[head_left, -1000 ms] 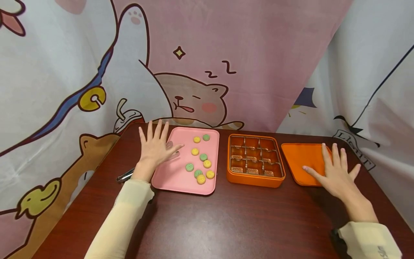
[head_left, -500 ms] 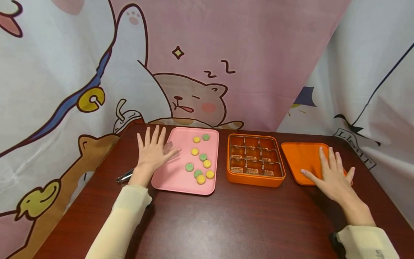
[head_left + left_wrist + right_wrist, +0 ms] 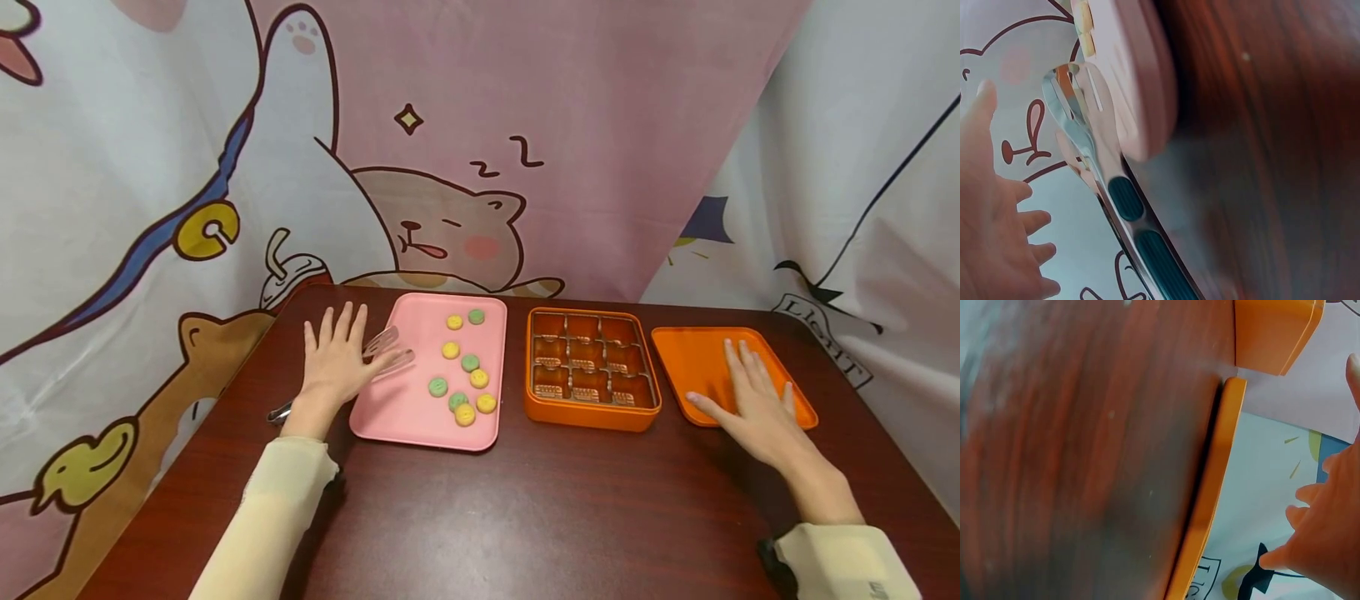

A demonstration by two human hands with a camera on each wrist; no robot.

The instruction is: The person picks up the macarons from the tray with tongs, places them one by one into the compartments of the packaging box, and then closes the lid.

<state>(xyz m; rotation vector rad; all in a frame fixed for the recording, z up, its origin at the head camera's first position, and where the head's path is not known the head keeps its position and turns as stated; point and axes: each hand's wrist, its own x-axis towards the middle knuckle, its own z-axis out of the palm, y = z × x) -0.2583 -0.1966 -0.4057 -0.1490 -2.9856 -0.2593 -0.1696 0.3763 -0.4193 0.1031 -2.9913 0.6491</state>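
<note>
My left hand (image 3: 333, 362), fingers straight and spread, is held over metal tongs (image 3: 1094, 144) with dark green grip pads; nothing is in it. The tongs' slotted heads lie on the left side of a pink tray (image 3: 405, 417), their handle on the table. Several yellow cookies (image 3: 465, 414) and green cookies (image 3: 438, 387) are scattered on that tray. My right hand (image 3: 761, 412), fingers extended, hovers over the near part of a flat orange lid (image 3: 693, 358), holding nothing. Between the two stands an orange box (image 3: 592, 417) whose clear insert has several square compartments.
The dark brown wooden table (image 3: 480, 517) carries everything. A printed cartoon curtain (image 3: 585, 167) hangs behind it and along both sides. In the right wrist view, a corner of the orange box (image 3: 1272, 334) rises beside the lid's raised edge (image 3: 1213, 475).
My left hand has drifted left and slightly nearer, uncovering more of the tongs' heads. The right hand has shifted left and toward me over the orange lid. Tray, cookies and box stay put.
</note>
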